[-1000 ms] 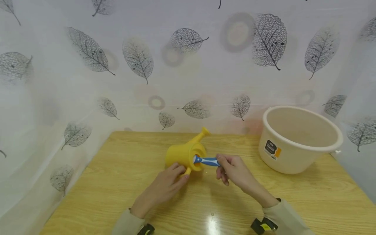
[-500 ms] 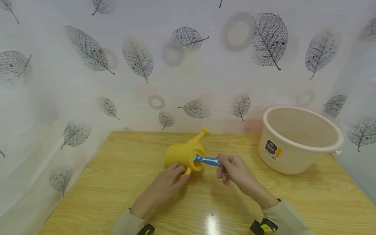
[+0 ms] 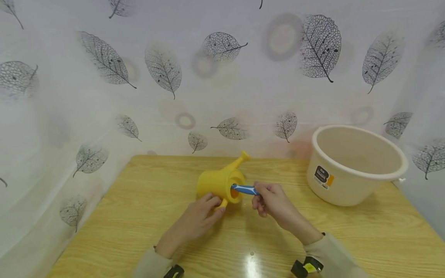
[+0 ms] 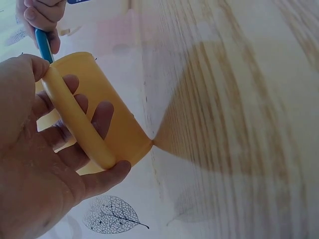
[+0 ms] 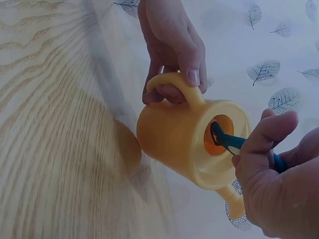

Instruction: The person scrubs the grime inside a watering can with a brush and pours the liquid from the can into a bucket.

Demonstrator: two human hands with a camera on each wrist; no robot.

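A yellow watering can (image 3: 213, 183) lies on its side on the table, its round opening facing right and its spout pointing up and back. My left hand (image 3: 196, 218) grips the can's handle (image 4: 77, 119), fingers curled through the loop. From the right, my right hand (image 3: 274, 202) pinches a tool with a blue-and-white handle (image 3: 245, 189). The tool's front end passes through the opening, and its head is hidden inside the can. In the right wrist view the dark blue neck (image 5: 224, 139) shows within the opening.
A large cream bucket (image 3: 342, 189) with a black and orange label stands at the back right of the wooden table (image 3: 139, 193). Behind the table's far edge hangs a pale curtain (image 3: 243, 88) printed with dark leaves.
The right hand has shifted slightly left, and the blue-and-white handled tool reaches deeper into the can. The left hand and the watering can have hardly moved.
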